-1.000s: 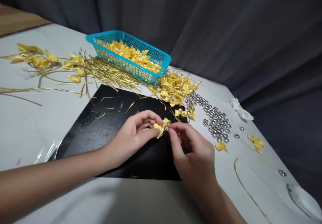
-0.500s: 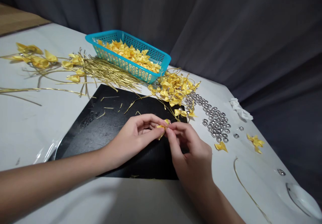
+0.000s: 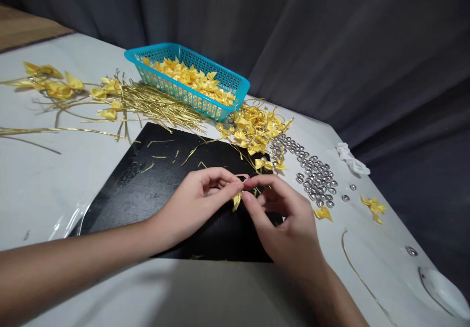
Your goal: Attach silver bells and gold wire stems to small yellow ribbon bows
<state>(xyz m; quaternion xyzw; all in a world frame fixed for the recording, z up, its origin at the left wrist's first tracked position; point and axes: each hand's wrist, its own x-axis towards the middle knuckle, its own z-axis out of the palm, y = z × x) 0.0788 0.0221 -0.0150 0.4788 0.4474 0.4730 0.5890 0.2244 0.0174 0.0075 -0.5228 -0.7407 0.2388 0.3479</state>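
Over the black mat, my left hand pinches a small yellow ribbon bow, which hangs below its fingertips. A small pinkish ring-like piece shows just above the same fingertips. My right hand is right beside it, its index fingertip touching near my left fingertips and its thumb just right of the bow. Whether the right fingers grip anything is too small to make out. Short gold cord scraps lie on the mat.
Behind the mat stands a blue basket of yellow bows, with gold cords in front. Finished-looking bows with cords are piled right of it, beside silver beads. A white round object sits at the right edge.
The bow has turned and now hangs lower under my left fingertips, with the pinkish piece showing above. My right hand has shifted slightly right, its thumb and index finger farther apart.
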